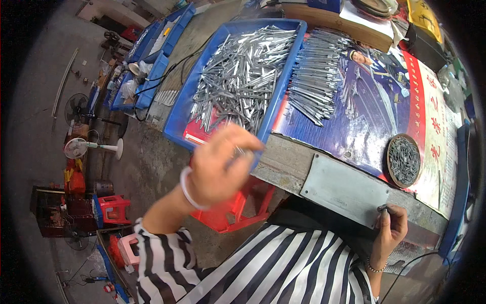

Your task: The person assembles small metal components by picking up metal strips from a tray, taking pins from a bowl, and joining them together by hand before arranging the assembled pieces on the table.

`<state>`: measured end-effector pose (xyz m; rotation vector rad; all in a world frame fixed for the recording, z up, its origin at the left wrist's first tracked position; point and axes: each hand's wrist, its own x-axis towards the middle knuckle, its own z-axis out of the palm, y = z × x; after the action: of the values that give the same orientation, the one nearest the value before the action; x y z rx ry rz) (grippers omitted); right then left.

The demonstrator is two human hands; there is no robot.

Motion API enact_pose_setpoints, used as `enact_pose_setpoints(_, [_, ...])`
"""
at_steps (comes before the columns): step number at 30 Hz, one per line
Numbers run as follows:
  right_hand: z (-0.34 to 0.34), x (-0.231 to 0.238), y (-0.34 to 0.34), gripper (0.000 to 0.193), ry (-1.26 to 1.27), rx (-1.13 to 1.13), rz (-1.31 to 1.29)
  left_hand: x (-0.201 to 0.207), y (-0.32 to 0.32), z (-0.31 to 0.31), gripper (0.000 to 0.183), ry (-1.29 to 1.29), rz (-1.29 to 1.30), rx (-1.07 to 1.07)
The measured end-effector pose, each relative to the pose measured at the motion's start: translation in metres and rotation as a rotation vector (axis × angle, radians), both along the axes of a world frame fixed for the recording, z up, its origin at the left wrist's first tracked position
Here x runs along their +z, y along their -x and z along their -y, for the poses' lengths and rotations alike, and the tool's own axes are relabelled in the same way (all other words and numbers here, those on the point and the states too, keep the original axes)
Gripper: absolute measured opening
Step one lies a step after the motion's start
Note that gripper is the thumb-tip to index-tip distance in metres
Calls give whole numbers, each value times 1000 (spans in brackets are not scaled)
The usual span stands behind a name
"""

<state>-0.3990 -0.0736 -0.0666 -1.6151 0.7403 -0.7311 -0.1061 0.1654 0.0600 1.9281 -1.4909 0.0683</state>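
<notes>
Grey and worn, the workbench (283, 156) goes across the upper and right part of the view. On its right side is spread a big printed sheet (372, 126), blue and purple, with a red band. Before the bench is the person's black and white striped shirt (283, 261). To the left of the printed sheet lies a long blue tray (281, 91), and in it a loose heap of slim metal pieces (243, 71), pointing in many directions; some red shows at the near end. Below this end, a red stool (230, 205) stands on the floor. Just beside the tray, on the sheet, similar metal pieces (316, 76) are laid in a neat row. Nearer to the person, a flat metal plate (344, 190) rests at the edge of the bench.

The left hand (223, 164) is over the near end of the tray, its fingers bent and blurred; something shiny is near them, but I cannot tell if they grip it. The right hand (392, 228) is at the right corner of the plate, thumb and forefinger pinched together on a small dark piece (382, 208). Behind this hand, a round dish (387, 163) contains many tiny grey pieces (404, 162).
</notes>
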Motion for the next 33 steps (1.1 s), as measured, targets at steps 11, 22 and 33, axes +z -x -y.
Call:
enact_pose_setpoints(11, [-22, 50, -46, 8, -531, 490, 311, -80, 123, 60, 21, -11, -898, -208])
enact_pose_setpoints(22, [-22, 47, -41, 14, -678, 563, 266, -90, 131, 61, 22, 28, -850, -203])
enact_pose_setpoints(33, [-18, 48, -44, 16, -679, 569, 86, -94, 132, 61, 21, 39, -704, -233])
